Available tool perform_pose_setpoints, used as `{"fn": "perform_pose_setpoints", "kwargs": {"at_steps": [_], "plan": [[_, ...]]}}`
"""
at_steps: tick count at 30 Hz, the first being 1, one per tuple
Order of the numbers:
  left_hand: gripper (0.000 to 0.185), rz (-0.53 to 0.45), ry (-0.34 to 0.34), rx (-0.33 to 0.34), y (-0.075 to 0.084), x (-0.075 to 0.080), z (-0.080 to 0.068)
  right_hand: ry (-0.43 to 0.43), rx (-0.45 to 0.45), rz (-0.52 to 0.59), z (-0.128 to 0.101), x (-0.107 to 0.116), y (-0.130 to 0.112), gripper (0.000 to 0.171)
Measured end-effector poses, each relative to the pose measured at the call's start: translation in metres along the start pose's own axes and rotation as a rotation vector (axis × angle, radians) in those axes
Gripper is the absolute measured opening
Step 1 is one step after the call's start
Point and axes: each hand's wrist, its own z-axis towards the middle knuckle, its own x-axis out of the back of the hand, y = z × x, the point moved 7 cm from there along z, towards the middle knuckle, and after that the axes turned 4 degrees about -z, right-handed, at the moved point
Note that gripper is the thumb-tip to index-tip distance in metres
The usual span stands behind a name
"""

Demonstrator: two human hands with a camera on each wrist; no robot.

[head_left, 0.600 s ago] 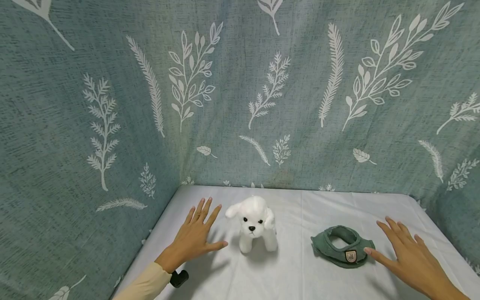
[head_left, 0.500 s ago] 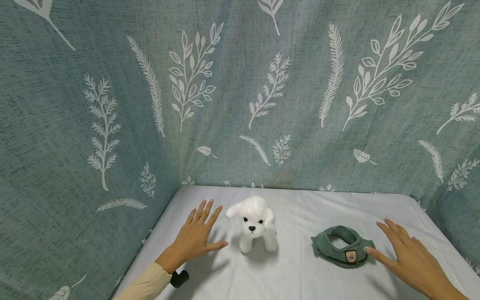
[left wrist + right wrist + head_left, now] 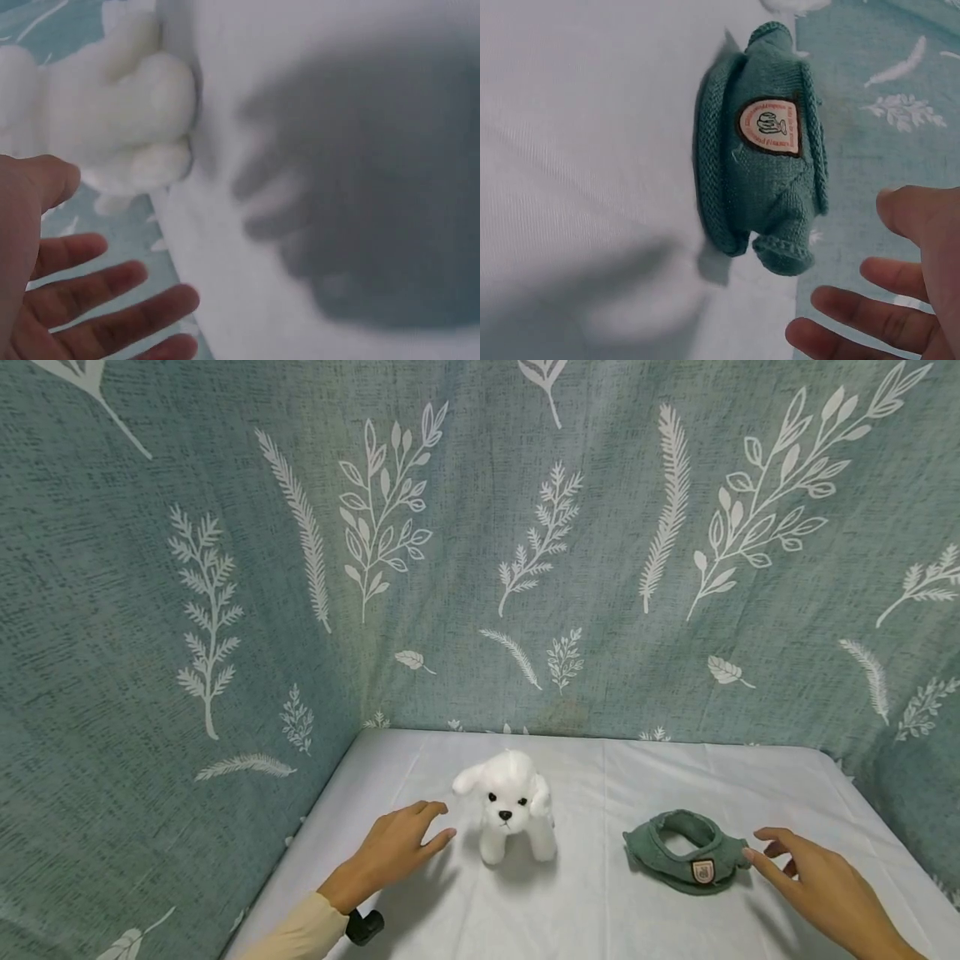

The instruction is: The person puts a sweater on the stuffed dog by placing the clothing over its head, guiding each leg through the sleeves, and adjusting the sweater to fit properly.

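A white plush dog (image 3: 512, 802) stands upright on the white-covered table, facing the head camera. My left hand (image 3: 397, 850) is just left of it, thumb and fingers spread apart with nothing between them; the left wrist view shows the dog's legs (image 3: 150, 97) beyond the thumb. To the right lies a small green knitted sweater (image 3: 667, 860), its neck opening facing up and a shield-shaped patch (image 3: 770, 126) on its front. Beside the sweater's right sleeve is my right hand (image 3: 821, 877), fingers loosely bent and holding nothing, thumb tip right at the sleeve in the head view.
White cloth (image 3: 585, 918) covers the table. Green-grey curtains (image 3: 465, 568) with white leaf prints hang behind it and at both sides. A black wrist device (image 3: 365, 927) shows under my left forearm.
Both hands have lowered, and their outstretched fingers have bent downward. My left hand's fingertips have come nearer the dog's side, the right thumb nearer the sleeve. Dog and sweater have stayed put.
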Motion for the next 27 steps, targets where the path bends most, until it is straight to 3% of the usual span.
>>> {"fn": "perform_pose_setpoints", "kwargs": {"at_steps": [4,9,20,27], "plan": [[0.033,-0.129,-0.046,-0.002,0.005,-0.006,0.002,-0.064,-0.011,0.077,0.001,-0.007,0.002,0.06],[0.03,-0.29,-0.119,0.011,0.013,-0.019,0.004,-0.07,0.004,0.151,-0.003,-0.014,0.0,0.048],[0.019,-0.485,-0.186,-0.031,0.036,-0.041,0.011,-0.085,0.014,0.289,-0.011,-0.023,-0.006,0.046],[0.017,-0.517,-0.183,-0.05,0.057,-0.055,0.018,-0.099,0.005,0.357,-0.011,-0.03,-0.005,0.048]]}}
